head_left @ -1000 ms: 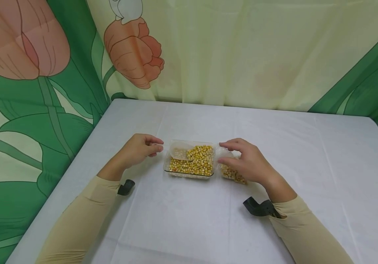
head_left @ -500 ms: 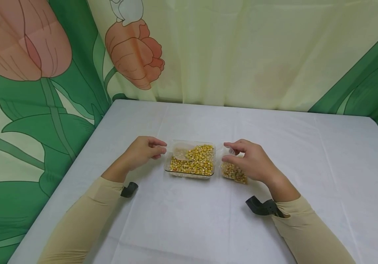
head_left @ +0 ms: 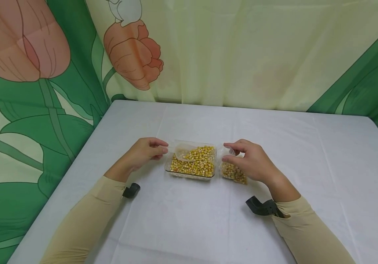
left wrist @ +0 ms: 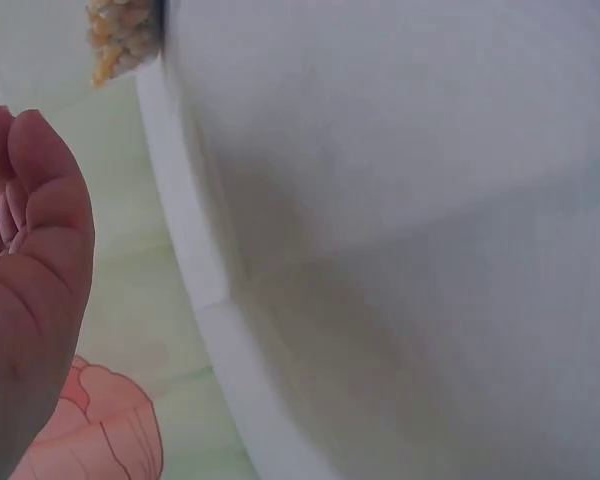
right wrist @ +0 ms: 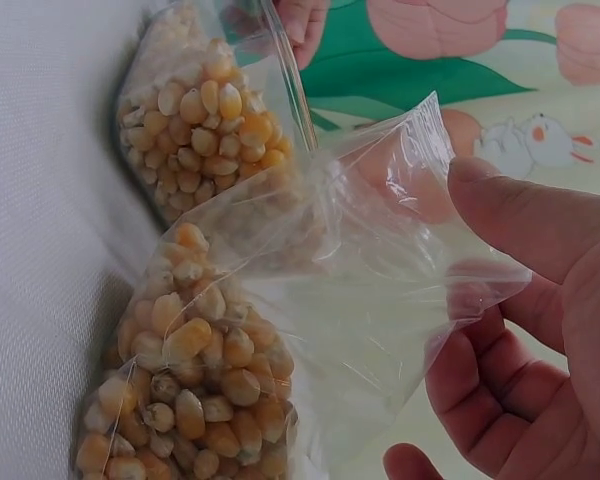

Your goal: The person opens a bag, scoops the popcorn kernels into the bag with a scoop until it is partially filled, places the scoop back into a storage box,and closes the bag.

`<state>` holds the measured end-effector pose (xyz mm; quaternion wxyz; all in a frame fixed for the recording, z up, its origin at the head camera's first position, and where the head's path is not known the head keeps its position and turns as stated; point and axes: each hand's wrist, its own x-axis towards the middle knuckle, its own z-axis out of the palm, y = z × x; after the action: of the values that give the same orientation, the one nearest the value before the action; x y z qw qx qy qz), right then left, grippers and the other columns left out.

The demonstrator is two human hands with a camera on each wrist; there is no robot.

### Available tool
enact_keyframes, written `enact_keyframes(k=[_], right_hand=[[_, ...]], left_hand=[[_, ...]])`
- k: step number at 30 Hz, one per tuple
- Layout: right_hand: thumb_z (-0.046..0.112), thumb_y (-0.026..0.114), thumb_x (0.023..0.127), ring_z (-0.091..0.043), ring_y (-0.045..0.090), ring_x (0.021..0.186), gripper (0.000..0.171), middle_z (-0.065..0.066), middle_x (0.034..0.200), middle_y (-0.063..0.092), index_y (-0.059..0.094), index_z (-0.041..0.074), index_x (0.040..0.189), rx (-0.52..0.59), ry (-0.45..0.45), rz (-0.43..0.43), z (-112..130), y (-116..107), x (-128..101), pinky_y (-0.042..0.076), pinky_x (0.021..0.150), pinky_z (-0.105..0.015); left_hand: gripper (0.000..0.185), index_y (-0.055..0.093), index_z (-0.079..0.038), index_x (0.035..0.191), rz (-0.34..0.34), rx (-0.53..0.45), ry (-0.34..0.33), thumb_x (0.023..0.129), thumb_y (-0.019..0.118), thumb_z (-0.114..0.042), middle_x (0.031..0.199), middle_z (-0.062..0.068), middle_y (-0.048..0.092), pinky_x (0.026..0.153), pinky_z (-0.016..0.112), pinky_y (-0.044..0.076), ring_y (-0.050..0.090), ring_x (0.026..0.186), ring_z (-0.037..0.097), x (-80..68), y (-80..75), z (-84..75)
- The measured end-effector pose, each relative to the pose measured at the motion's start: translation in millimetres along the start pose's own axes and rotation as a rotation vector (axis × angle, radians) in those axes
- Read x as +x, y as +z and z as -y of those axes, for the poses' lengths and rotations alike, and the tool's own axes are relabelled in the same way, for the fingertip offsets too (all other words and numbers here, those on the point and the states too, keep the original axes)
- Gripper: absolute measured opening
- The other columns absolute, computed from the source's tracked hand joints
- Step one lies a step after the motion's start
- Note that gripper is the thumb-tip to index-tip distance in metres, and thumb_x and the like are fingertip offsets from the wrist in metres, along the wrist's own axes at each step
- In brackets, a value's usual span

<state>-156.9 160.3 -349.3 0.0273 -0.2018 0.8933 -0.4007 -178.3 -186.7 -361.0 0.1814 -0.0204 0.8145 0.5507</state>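
Note:
A clear rectangular container [head_left: 189, 177] filled with yellow corn kernels [head_left: 199, 161] sits mid-table. A translucent scoop [head_left: 183, 153] lies tilted in the kernels at its left side. The left hand [head_left: 146, 151] pinches the scoop's handle end; a bit of clear plastic shows between its fingers [left wrist: 52, 170] in the left wrist view. Against the container's right side stands a clear plastic bag [right wrist: 350, 300], its lower part full of corn kernels. The right hand [head_left: 250, 158] pinches the bag's top edge between thumb and fingers, holding its upper part up. The bag's mouth is partly hidden by that hand.
A white cloth covers the table [head_left: 189, 220]. Behind it hangs a pale curtain [head_left: 242, 55] with printed tulips. A black wrist mount [head_left: 263, 206] sits under the right forearm, and another mount [head_left: 131, 190] under the left.
The left hand has moved slightly right and down, and the scoop has shifted right in the kernels with it. The right hand has shifted a little to the right, with the bag's upper part.

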Motion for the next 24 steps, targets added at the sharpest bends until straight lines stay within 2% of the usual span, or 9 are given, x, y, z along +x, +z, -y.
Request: enact_keyframes(k=[4,10,17,24], right_hand=[[0.021,0.077,0.09,-0.021,0.053,0.094,0.043,-0.001,0.094,0.062,0.068,0.002,0.128,0.009,0.001,0.003,-0.3,0.7,0.4,0.043,0.073,-0.037],[0.021,0.077,0.09,-0.021,0.052,0.094,0.043,-0.001,0.094,0.061,0.068,0.002,0.128,0.013,0.003,0.002,-0.1,0.8,0.4,0.043,0.073,-0.037],[0.021,0.077,0.091,-0.021,0.052,0.094,0.042,-0.001,0.094,0.061,0.068,0.003,0.127,0.007,0.005,0.0,0.4,-0.1,-0.1,0.043,0.072,-0.036],[0.021,0.077,0.091,-0.02,0.052,0.093,0.042,-0.001,0.094,0.061,0.068,0.002,0.127,0.0,-0.004,0.002,0.2,-0.7,0.2,0.043,0.072,-0.036]], left_hand=[[0.034,0.063,0.004,0.122,-0.011,0.031,0.012,0.094,0.071,-0.014,0.097,0.009,0.069,0.078,0.029,0.055,0.062,0.082,0.018,-1.8,-2.6,0.4],[0.031,0.065,0.007,0.117,-0.029,0.024,0.021,0.094,0.071,-0.013,0.097,0.011,0.071,0.073,0.028,0.055,0.062,0.077,0.015,-1.7,-2.9,-0.4],[0.03,0.068,0.0,0.117,-0.073,0.158,0.029,0.094,0.073,-0.019,0.098,0.011,0.071,0.072,0.029,0.055,0.063,0.078,0.017,-1.5,0.9,-5.5],[0.029,0.07,-0.003,0.116,-0.104,0.195,0.014,0.094,0.073,-0.021,0.098,0.01,0.07,0.074,0.031,0.055,0.062,0.081,0.02,-2.0,4.8,-10.1]])
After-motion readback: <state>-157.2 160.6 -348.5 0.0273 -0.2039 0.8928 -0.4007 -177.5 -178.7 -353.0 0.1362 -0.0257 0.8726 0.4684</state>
